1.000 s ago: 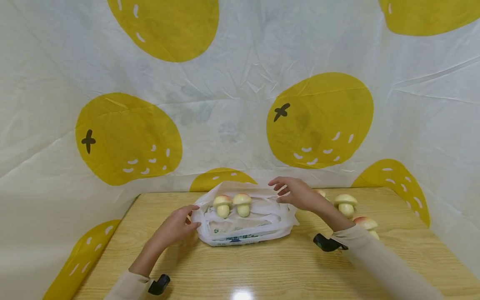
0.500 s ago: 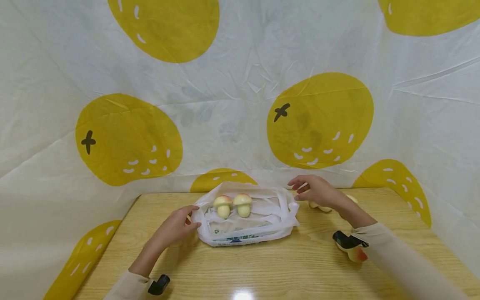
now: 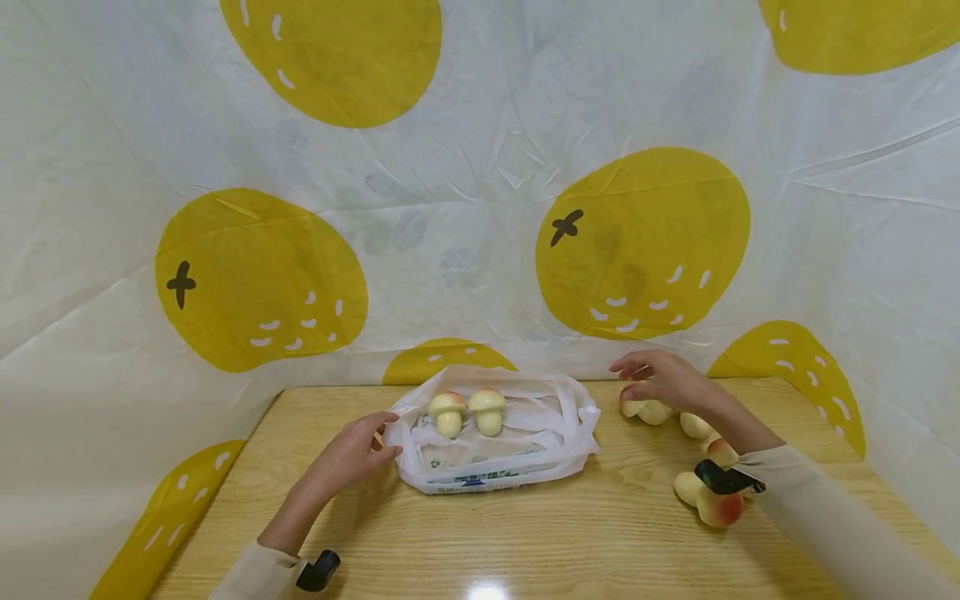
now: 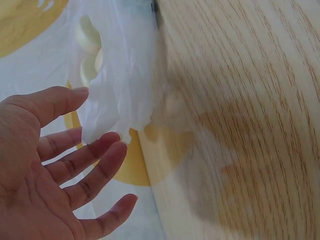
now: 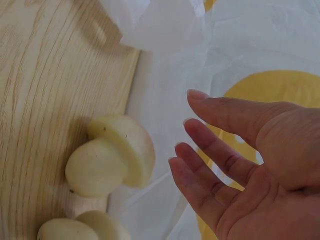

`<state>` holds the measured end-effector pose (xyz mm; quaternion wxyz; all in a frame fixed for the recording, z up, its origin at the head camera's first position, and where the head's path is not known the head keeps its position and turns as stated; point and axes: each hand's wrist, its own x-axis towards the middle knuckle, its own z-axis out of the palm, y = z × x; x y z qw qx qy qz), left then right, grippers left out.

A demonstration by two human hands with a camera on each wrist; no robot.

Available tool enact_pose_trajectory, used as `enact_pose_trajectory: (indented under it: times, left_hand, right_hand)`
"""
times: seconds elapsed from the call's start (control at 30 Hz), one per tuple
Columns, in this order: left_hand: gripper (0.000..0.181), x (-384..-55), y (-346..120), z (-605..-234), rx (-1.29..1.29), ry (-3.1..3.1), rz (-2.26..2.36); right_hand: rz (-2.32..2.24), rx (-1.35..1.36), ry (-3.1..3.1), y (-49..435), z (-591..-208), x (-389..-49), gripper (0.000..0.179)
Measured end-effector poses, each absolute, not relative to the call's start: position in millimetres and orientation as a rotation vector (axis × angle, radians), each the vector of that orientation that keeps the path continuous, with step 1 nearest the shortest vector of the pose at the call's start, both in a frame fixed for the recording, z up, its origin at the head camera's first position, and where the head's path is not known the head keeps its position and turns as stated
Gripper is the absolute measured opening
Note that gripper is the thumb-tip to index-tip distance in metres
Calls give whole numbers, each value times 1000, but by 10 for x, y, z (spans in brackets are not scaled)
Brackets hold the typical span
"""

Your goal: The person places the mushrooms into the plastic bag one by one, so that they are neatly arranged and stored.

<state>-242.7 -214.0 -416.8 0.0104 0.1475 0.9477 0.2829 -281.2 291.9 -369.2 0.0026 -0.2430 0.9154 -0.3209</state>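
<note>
A white plastic bag (image 3: 495,479) lies on the wooden table with its mouth spread. Two toy mushrooms, pale yellow with reddish caps, sit on it: a left mushroom (image 3: 448,415) and a right mushroom (image 3: 488,412). At the bag's left edge is my left hand (image 4: 55,155), thumb and fingertips right at the plastic, with a gap between thumb and index finger. My right hand (image 3: 667,383) is to the right of the bag, fingers loosely bent and holding nothing. Beside and below it lies another toy mushroom (image 5: 107,155), partly covered by the hand in the head view.
More toy mushrooms (image 3: 716,500) lie on the right of the table (image 3: 570,542), some behind my right forearm. A pale cloth (image 3: 450,267) printed with yellow fruit hangs behind the table and along its sides.
My right hand has moved right, from over the bag's right end to beside the mushrooms on the table. The left hand, the bag and the two mushrooms on it have stayed put.
</note>
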Motion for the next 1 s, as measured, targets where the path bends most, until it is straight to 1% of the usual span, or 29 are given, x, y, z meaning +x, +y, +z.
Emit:
enact_pose_trajectory:
  times: [0.23,0.57,0.73,1.0]
  left_hand:
    - [49,-2428,-2135,-4171,463,2965,878]
    - [49,-2417,-2127,-4163,457,2966,879]
    - [49,-2412,-2123,-4161,480,2975,863]
    - [49,-2418,-2110,-4152,499,2964,859]
  right_hand:
    - [-931,-780,2906,3055,-3755,-2832,36]
    - [-924,-757,2853,3177,-3857,-2885,46]
    - [-888,-664,2828,3207,-3896,-2900,51]
    - [-821,-553,2831,3177,-3887,-2869,54]
